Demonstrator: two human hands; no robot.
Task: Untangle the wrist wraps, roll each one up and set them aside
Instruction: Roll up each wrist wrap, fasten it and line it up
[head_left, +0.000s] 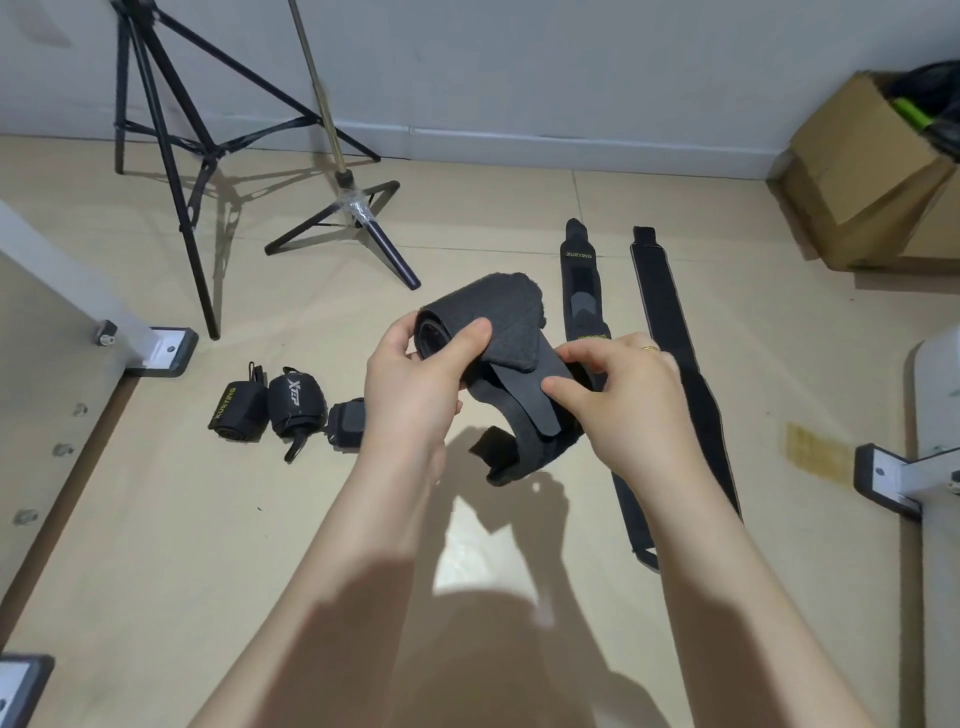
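- Head view is showing both forearms reaching forward over the floor (156, 545), hands close together, raised above it.
- The left hand (410, 384) is gripping the wrap (483, 317), thumb clamped over its rolled end.
- The right hand (623, 395) is pinching the loose tail, thumb and forefinger on the strap.
- Judging from this, keeping the tail taut and edges aligned while turning would be making a tight roll.
- Three rolled wraps (283, 410) are sitting left; two flat wraps (670, 332) are lying beyond, right.

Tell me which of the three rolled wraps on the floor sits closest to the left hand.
The rightmost roll, partly hidden behind the left hand; the XTEP roll and XUEYING roll lie farther left.
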